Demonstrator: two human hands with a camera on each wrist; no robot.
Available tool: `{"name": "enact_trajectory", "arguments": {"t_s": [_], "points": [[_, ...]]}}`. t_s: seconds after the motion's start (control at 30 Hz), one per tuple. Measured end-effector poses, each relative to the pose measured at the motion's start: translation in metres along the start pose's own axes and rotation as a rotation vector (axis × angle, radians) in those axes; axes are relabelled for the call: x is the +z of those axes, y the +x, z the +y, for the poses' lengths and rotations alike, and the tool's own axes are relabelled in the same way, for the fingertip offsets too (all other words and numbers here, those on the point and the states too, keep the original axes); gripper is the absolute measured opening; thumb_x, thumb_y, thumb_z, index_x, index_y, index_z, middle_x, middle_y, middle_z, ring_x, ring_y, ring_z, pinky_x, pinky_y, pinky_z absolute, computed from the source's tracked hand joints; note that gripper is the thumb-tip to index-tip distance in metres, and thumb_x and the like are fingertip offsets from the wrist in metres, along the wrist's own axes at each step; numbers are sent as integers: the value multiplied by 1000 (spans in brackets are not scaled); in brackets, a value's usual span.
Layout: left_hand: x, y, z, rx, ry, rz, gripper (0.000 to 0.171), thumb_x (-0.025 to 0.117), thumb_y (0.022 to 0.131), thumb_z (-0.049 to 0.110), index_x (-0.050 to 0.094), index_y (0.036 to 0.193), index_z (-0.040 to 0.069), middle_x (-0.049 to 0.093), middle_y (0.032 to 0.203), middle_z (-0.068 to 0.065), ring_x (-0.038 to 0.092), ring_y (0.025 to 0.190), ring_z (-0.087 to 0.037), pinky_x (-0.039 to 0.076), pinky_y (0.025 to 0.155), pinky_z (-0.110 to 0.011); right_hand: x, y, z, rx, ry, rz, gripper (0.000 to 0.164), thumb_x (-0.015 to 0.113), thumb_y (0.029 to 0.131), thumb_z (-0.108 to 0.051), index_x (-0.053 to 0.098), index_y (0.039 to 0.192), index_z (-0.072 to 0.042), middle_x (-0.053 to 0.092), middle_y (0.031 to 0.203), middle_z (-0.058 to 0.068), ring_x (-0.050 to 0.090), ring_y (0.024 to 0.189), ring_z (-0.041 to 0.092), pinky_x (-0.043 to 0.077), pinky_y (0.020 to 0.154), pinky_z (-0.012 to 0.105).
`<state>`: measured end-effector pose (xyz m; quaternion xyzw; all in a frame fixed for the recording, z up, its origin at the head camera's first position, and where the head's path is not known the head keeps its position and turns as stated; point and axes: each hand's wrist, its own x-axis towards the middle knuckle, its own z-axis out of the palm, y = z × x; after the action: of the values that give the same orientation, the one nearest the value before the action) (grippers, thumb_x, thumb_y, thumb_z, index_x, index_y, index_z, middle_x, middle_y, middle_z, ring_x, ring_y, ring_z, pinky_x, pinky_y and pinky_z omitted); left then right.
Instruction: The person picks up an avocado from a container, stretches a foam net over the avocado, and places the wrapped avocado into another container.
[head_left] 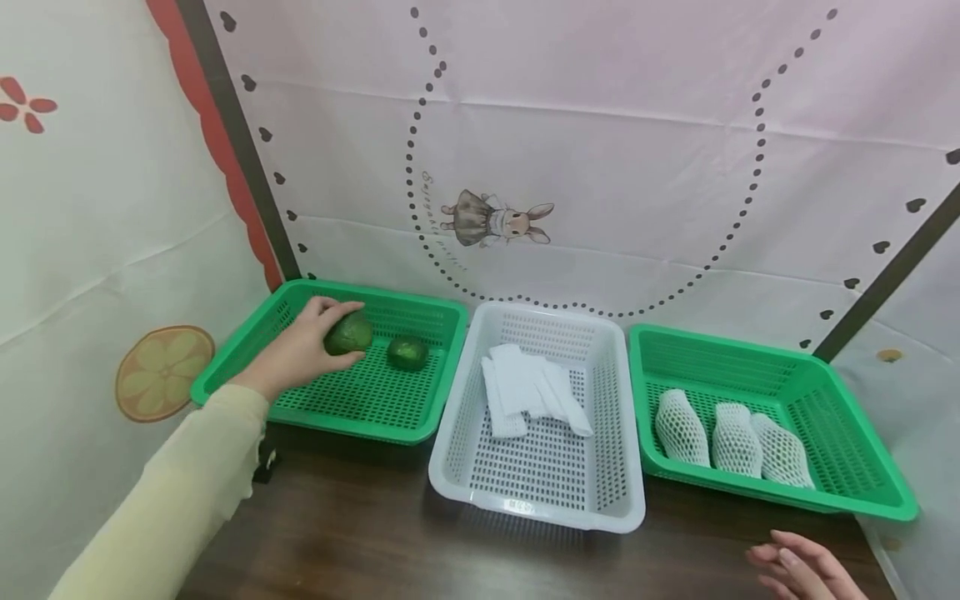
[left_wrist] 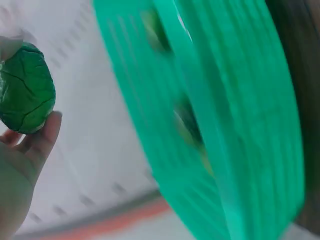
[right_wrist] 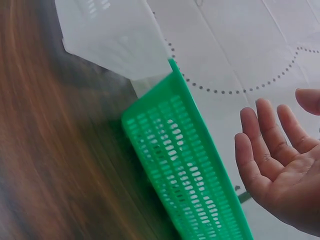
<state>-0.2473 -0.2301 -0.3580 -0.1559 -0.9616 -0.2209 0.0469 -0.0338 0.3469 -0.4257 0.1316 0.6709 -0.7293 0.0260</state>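
Note:
My left hand (head_left: 303, 346) grips a dark green avocado (head_left: 349, 333) between thumb and fingers, over the left green basket (head_left: 352, 432). In the left wrist view the avocado (left_wrist: 27, 90) looks glossy and creased, as if wrapped in clear film. Just right of the hand, another avocado (head_left: 408, 353) lies in that basket. Two blurred green shapes show through the basket in the left wrist view. My right hand (head_left: 810, 568) is held in front of the right green basket (head_left: 780, 496), fingers relaxed and slightly bent, with nothing in it.
Between the green baskets, a white basket (head_left: 536, 510) holds several folded white foam nets (head_left: 525, 387). Three net-covered pieces (head_left: 737, 439) lie in the right basket. All stand on a dark wooden table (head_left: 360, 525) against a printed cloth (head_left: 600, 167).

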Motion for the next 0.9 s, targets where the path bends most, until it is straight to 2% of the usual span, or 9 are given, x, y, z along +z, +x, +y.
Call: {"name": "enact_trajectory", "arguments": {"t_s": [0.13, 0.23, 0.37, 0.47, 0.63, 0.7, 0.77, 0.83, 0.9], "points": [[11, -23, 43, 78, 0, 50, 76, 54, 65, 60, 28, 128, 26, 35, 121, 0, 45, 96, -16, 42, 73, -39, 17, -1, 4, -23, 18, 50, 24, 54, 80, -32, 49, 101, -24, 60, 83, -4, 58, 78, 9, 47, 62, 26], [23, -45, 64, 123, -21, 84, 70, 55, 66, 59, 35, 123, 23, 40, 120, 3, 44, 101, -14, 41, 78, -38, 30, -1, 6, -12, 23, 96, 23, 56, 78, -32, 52, 99, -22, 61, 82, -3, 58, 78, 11, 47, 63, 27], [43, -69, 80, 173, -54, 116, 62, 54, 68, 57, 40, 119, 26, 45, 112, 8, 45, 97, -9, 41, 76, -33, 42, -2, 5, 14, 8, 102, 25, 58, 76, -34, 53, 98, -22, 61, 81, -2, 58, 78, 11, 47, 65, 27], [59, -86, 88, 205, -78, 125, 60, 55, 69, 55, 39, 121, 30, 45, 109, 11, 47, 89, -5, 43, 68, -29, 48, -3, 6, 14, 3, 83, 27, 58, 76, -34, 53, 99, -20, 60, 82, -1, 58, 79, 12, 47, 66, 28], [89, -114, 102, 304, -123, 135, 61, 57, 71, 47, 37, 125, 27, 44, 115, 6, 49, 92, -9, 45, 67, -30, 54, -4, 8, 22, -9, 53, 30, 58, 76, -36, 53, 100, -19, 60, 82, 0, 57, 80, 14, 46, 68, 30], [103, -127, 109, 340, -162, 108, 61, 58, 72, 45, 38, 125, 25, 41, 118, 4, 47, 95, -12, 45, 68, -31, 56, -4, 9, 13, -6, 34, 29, 58, 76, -35, 53, 99, -19, 60, 83, 1, 57, 80, 15, 46, 68, 31], [118, -137, 114, 336, -209, 37, 59, 59, 72, 44, 38, 125, 27, 39, 118, 5, 45, 97, -12, 45, 69, -32, 58, -5, 10, -1, -6, 18, 29, 58, 76, -35, 53, 99, -18, 60, 83, 1, 57, 80, 15, 46, 68, 31], [133, -145, 117, 300, -258, -57, 58, 60, 71, 44, 40, 123, 28, 38, 117, 6, 44, 96, -13, 45, 68, -31, 60, -6, 9, -7, -13, 11, 30, 58, 76, -35, 53, 100, -17, 60, 83, 2, 57, 80, 16, 46, 68, 31], [146, -147, 117, 226, -276, -142, 55, 60, 70, 46, 42, 118, 29, 37, 113, 8, 44, 94, -11, 44, 67, -29, 63, -7, 8, -7, -27, 12, 35, 58, 76, -35, 51, 102, -13, 60, 84, 3, 57, 81, 16, 46, 69, 32]]}}
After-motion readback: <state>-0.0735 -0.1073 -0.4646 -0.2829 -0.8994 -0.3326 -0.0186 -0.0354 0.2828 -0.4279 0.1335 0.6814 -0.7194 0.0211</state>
